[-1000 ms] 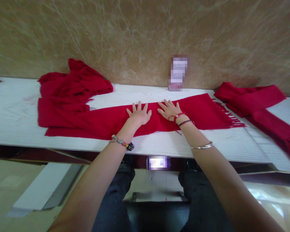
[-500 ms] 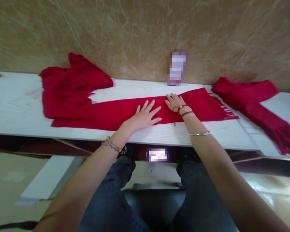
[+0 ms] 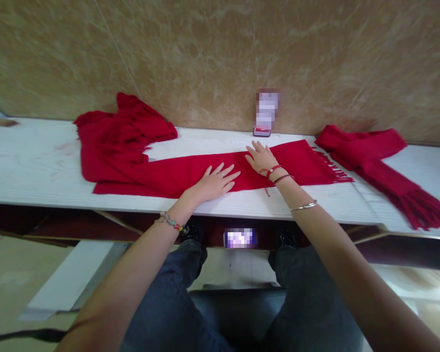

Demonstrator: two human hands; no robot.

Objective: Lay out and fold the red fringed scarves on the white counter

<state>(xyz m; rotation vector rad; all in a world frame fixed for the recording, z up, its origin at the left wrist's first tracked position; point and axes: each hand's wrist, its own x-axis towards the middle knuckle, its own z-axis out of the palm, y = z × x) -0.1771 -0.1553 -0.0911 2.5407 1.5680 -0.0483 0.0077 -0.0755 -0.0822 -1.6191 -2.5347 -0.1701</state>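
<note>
A long red scarf [image 3: 165,173] lies along a white wood-grain tabletop [image 3: 33,161]. Its right part is spread flat and ends in a fringe, while the left part is bunched in a crumpled heap. My left hand [image 3: 214,183] rests on the middle of the scarf with fingers spread. Just to the right, my right hand [image 3: 262,157] lies flat on the same cloth, its fingers apart and their tips by the far edge. Neither hand grips the fabric. A second red scarf [image 3: 366,151], folded over on itself, lies to the right with its fringe toward the near edge.
A phone-like object with a blurred face [image 3: 266,113] leans against the brown marbled wall [image 3: 205,58] behind the table. Another blurred object [image 3: 239,238] is under the front edge. A brown strip [image 3: 0,122] lies at the far left. A white board [image 3: 71,274] is below, left.
The view has shifted slightly. My right hand has slid a little leftward relative to the scarf, and both hands stay spread on the cloth.
</note>
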